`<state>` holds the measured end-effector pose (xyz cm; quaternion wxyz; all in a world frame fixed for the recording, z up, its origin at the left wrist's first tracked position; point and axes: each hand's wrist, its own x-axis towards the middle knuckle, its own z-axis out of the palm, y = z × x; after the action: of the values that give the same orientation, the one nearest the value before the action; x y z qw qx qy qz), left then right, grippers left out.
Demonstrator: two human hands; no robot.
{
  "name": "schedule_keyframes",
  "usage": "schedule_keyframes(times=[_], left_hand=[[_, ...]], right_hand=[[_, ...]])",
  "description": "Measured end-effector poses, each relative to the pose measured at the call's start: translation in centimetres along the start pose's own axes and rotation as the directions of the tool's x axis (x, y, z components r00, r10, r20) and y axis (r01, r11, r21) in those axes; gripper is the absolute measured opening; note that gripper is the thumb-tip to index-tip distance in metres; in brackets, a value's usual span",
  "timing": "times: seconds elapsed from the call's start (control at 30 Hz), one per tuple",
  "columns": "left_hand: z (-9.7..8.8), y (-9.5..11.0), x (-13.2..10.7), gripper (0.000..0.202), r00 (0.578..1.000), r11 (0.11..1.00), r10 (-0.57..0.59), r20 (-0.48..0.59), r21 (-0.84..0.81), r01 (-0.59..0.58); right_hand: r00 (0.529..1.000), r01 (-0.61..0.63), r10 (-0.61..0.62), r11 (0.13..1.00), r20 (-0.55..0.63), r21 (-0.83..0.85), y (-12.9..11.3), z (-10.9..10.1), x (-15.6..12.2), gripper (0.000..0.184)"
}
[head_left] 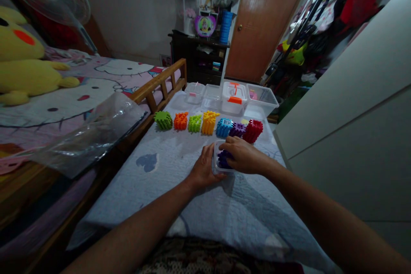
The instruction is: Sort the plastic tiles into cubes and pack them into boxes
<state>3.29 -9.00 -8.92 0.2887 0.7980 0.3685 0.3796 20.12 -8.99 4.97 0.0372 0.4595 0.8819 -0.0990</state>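
Head view: my left grip (205, 168), half-curled, braces the clear box (225, 170) from nine o'clock; my right grip (245, 155) bends over the dark-blue blocks (224, 161) inside, its closure hidden from me. A slack left hold could let the box skid; straying right knuckles could topple the purple stack (238, 129) at one o'clock.

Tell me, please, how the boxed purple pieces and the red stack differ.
The purple pieces sit inside the clear box; the red stack stands outside it. The right hand partly covers the purple pieces; the red stack shows beyond that hand. The purple pieces look darker than the red stack. Both have notched edges.
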Motion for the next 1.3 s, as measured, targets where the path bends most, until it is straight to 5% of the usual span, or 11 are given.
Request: schedule_keyframes(times=[0.2,0.5,0.87,1.0,1.3], left_hand=[[-0.3,0.5,0.1,0.098,0.999,0.999,0.039,-0.009,0.000,-0.039],[0.0,0.5,0.0,0.103,1.000,0.999,-0.029,-0.005,0.034,0.029],[-0.4,0.7,0.1,0.106,1.000,1.000,-0.020,0.012,-0.007,0.020],[-0.5,0.8,0.1,0.104,1.000,1.000,-0.023,0.005,-0.007,0.023],[-0.2,0.5,-0.1,0.104,1.000,1.000,-0.001,0.006,0.031,0.001]], right_hand=[[1.000,-0.002,0.005,0.994,-0.031,0.106,0.3,0.8,0.5,0.032],[1.000,0.016,-0.015,0.994,0.010,-0.107,-0.2,0.7,-0.1,0.020],[0.995,-0.101,0.101,0.995,0.020,-0.006,0.4,0.5,0.5,0.026],[0.991,-0.126,0.128,0.988,0.028,-0.084,0.1,0.6,0.8,0.024],[0.999,0.029,-0.032,0.995,-0.031,-0.100,0.0,1.6,0.1,0.018]])
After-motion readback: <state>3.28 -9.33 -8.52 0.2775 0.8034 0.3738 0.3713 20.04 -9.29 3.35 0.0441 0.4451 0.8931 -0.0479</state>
